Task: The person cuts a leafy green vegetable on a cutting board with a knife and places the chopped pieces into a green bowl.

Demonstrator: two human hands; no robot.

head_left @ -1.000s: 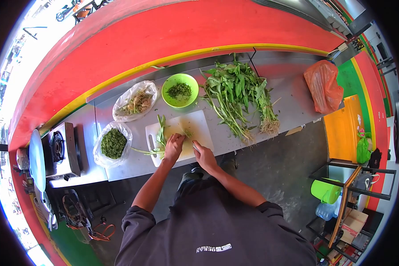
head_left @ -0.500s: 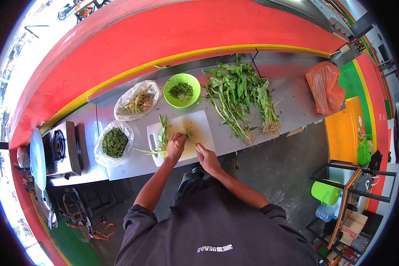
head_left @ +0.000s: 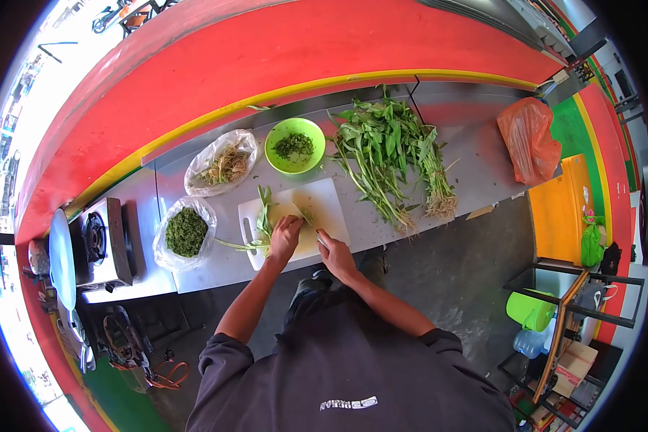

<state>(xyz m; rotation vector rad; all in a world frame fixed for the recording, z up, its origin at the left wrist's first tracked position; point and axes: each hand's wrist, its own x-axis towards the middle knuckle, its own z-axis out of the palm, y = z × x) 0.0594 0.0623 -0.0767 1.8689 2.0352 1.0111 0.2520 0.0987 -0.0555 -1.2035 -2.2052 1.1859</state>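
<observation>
My right hand [head_left: 334, 253] is wrapped round the handle of a knife [head_left: 306, 214], whose blade points up and left over the white cutting board [head_left: 331, 198]. Close to the blade, my left hand [head_left: 286, 237] is closed on leafy green stalks [head_left: 263, 216] that lie across the board's left part. Some stems stick out past the board's left edge. Behind the board stands a green bowl [head_left: 272, 153] with chopped greens [head_left: 294, 147] in it. To the right lies a large heap of leafy greens [head_left: 381, 144] with roots on their stems.
Left of the board are a clear bag of finely chopped greens [head_left: 186, 232] and a bag of root ends [head_left: 227, 167]. A gas stove [head_left: 102, 241] stands at the counter's far left, an orange plastic bag [head_left: 527, 140] at its right end. A red wall [head_left: 302, 43] runs behind.
Very little differs. Both hands stay in place over the board, with the knife blade shifted very slightly. The bowl, bags and heap have not moved.
</observation>
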